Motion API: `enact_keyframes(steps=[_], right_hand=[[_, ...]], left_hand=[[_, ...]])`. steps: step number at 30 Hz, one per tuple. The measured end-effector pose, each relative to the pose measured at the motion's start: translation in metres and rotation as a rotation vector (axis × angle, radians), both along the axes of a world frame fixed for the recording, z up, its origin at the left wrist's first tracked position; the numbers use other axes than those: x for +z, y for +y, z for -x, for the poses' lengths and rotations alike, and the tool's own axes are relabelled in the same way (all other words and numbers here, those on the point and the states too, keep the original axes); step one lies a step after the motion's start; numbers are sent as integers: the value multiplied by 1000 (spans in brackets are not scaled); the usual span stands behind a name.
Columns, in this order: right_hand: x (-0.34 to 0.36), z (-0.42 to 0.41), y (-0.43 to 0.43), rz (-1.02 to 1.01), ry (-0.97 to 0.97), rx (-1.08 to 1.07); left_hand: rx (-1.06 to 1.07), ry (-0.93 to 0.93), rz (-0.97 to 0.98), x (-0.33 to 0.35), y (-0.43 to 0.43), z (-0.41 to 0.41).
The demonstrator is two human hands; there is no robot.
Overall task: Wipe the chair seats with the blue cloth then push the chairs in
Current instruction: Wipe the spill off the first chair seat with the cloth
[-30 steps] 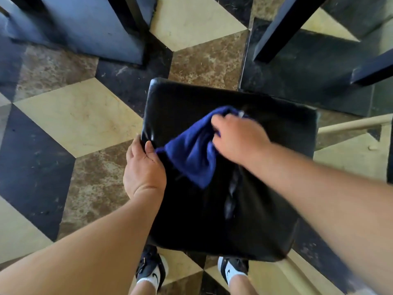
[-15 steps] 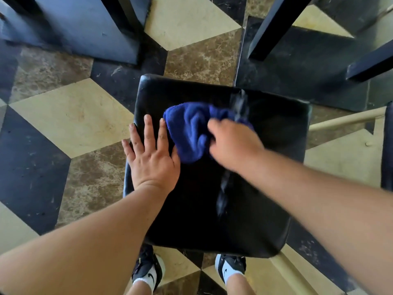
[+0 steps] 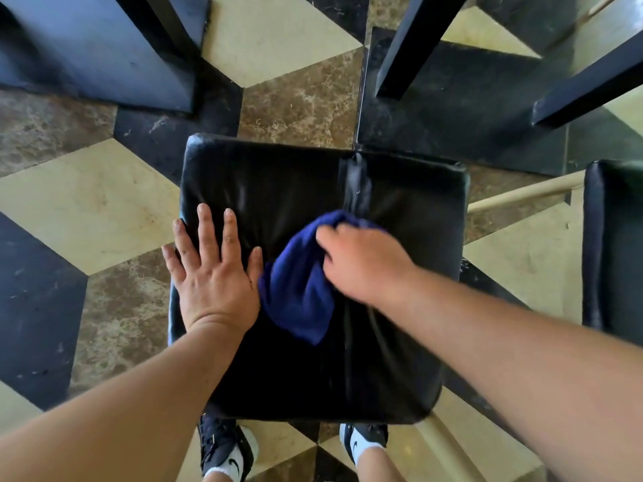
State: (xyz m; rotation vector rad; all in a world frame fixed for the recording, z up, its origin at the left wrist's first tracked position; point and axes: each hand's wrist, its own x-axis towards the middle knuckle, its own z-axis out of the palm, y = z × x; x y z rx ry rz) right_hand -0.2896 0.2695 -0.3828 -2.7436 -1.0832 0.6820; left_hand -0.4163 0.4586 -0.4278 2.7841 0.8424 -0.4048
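A black padded chair seat [image 3: 299,182] fills the middle of the head view, seen from above. A bunched blue cloth [image 3: 299,290] lies on its middle. My right hand [image 3: 362,262] grips the cloth's upper right part, fingers curled into the fabric. My left hand [image 3: 212,269] lies flat on the seat's left side, fingers straight and spread, its thumb side touching the cloth. A pale streak [image 3: 355,182] runs down the seat from its far edge.
Dark table or chair legs [image 3: 407,46] stand beyond the seat, a wider dark block [image 3: 104,53] at far left. A second black seat [image 3: 612,245] shows at the right edge, with a pale wooden rail [image 3: 522,194] between. My shoes [image 3: 226,450] stand below on patterned tiles.
The right hand has dragged the cloth from the seat's far part toward the middle and nearer me. The left hand went from gripping the seat's left edge to lying flat on it.
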Motion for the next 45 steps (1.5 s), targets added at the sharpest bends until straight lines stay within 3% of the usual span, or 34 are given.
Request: enact_keyframes(steps=[6, 11, 14, 21, 25, 28, 32, 38, 41, 45], right_hand=[[-13, -114, 33, 34, -107, -194], [-10, -137, 30, 58, -111, -349], [-2, -81, 9, -51, -170, -195], [19, 86, -67, 28, 216, 307], [17, 93, -90, 91, 311, 523], [14, 49, -88, 74, 196, 413], [8, -32, -77, 82, -8, 98], [-5, -98, -64, 38, -81, -298], [-10, -89, -63, 31, -145, -337], [-12, -93, -64, 40, -131, -320]], left_hand=[[1, -3, -12, 1, -1, 1], [3, -19, -10, -2, -1, 2], [6, -33, -5, -3, -1, 2], [22, -42, -2, -3, -1, 1], [34, -52, 2, -3, -2, 1], [22, -64, -7, -3, -2, 3], [19, -69, -22, -4, -2, 4], [-3, -59, -30, -2, -3, 3], [-22, -29, -15, 5, -3, 0], [-248, -40, 43, 18, -33, -13]])
